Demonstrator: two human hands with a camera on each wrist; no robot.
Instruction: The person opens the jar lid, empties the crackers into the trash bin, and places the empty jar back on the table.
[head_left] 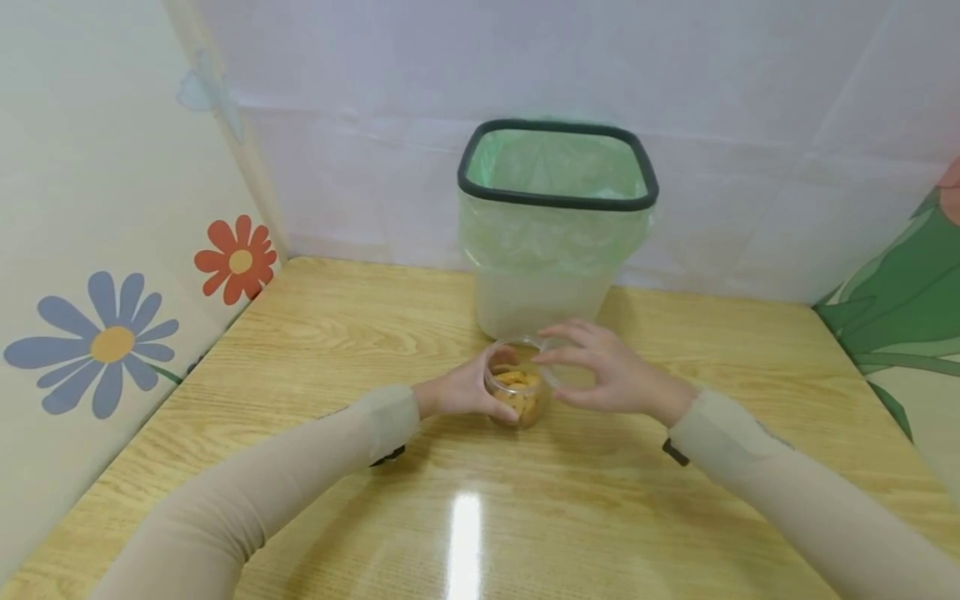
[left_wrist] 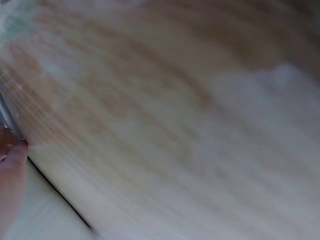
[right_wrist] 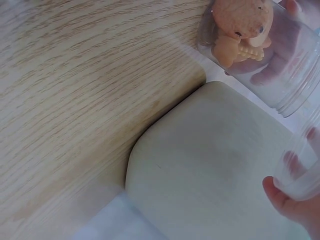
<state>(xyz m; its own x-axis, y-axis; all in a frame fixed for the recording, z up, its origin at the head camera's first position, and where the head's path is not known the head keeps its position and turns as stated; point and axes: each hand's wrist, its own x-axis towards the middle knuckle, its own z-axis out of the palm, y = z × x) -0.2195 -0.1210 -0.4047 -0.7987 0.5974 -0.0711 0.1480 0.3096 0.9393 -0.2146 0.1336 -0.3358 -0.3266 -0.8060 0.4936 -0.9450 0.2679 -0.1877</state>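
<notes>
My left hand (head_left: 467, 390) grips a clear round jar (head_left: 532, 413) from its left side, the thumb in front. Inside the jar lie several golden-brown biscuits (head_left: 516, 381), one of them round with dark specks in the right wrist view. My right hand (head_left: 618, 377) holds a clear lid (right_wrist: 295, 182) by its edge. The lid is off, tilted beside the jar's uncovered mouth. In the right wrist view the left fingers show through the jar's wall. Only the left thumb (left_wrist: 14, 170) and a sliver of the jar appear in the left wrist view.
Right behind the jar stands a pale bin with a dark rim (head_left: 555, 198) and a translucent green liner. The wood-grain table (head_left: 360, 333) meets a white cloth backdrop (head_left: 360, 183). Flower-printed panels flank it on the left and right.
</notes>
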